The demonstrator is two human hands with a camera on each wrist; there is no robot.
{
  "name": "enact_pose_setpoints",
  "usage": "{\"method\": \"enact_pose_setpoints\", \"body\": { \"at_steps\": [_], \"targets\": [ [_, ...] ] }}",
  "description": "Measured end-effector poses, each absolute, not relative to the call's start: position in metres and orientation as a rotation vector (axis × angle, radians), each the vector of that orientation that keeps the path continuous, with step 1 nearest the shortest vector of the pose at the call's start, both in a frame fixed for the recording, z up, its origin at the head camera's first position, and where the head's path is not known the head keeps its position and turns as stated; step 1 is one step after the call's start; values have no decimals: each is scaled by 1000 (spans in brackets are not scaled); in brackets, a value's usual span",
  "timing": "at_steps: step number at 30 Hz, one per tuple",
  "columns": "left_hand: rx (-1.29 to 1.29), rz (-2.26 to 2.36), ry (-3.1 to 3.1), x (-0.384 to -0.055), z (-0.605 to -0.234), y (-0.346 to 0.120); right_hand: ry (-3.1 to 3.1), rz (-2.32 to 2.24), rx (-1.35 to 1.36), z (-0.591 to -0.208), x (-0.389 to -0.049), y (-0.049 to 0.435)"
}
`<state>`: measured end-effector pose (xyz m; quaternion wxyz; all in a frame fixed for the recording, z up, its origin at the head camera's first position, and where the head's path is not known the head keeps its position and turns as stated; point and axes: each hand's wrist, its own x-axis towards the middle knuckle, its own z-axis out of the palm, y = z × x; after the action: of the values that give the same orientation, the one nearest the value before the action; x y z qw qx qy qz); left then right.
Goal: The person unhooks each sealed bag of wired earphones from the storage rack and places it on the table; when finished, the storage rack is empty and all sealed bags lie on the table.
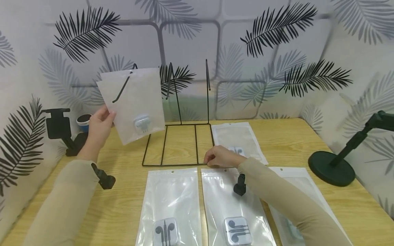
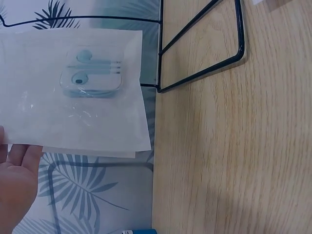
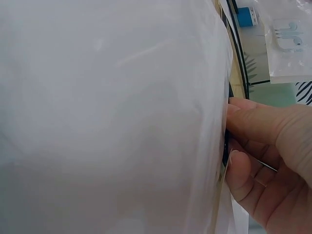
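My left hand (image 1: 100,124) pinches the left edge of white plastic zip bags (image 1: 138,99), thumb in front and fingers behind. At least two bags overlap on the left hook of a black wire rack (image 1: 172,165). Boxed earphones (image 2: 91,73) show through the front bag in the left wrist view. My right hand (image 1: 223,156) grips the rack's base at its front right corner, fingers curled at the wire. Just below that hand lies another earphone bag (image 1: 229,194), which fills much of the right wrist view and partly hides the grip.
Another earphone bag (image 1: 172,198) lies in front of the rack, one (image 1: 295,174) lies under my right forearm, and one (image 1: 238,133) lies behind my right hand. Black stands (image 1: 331,168) (image 1: 58,124) occupy both sides. A blue-and-white tub (image 1: 83,123) sits at the back left.
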<state>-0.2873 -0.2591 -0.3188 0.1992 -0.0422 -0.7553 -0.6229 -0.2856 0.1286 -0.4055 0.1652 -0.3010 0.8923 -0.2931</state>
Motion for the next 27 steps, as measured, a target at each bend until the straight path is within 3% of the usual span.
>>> {"method": "enact_pose_setpoints", "body": {
  "at_steps": [27],
  "targets": [
    [-178,-2081,-1869,-261,-323,-262,2562,-807,-851,-405,-284,127]
  ]
}}
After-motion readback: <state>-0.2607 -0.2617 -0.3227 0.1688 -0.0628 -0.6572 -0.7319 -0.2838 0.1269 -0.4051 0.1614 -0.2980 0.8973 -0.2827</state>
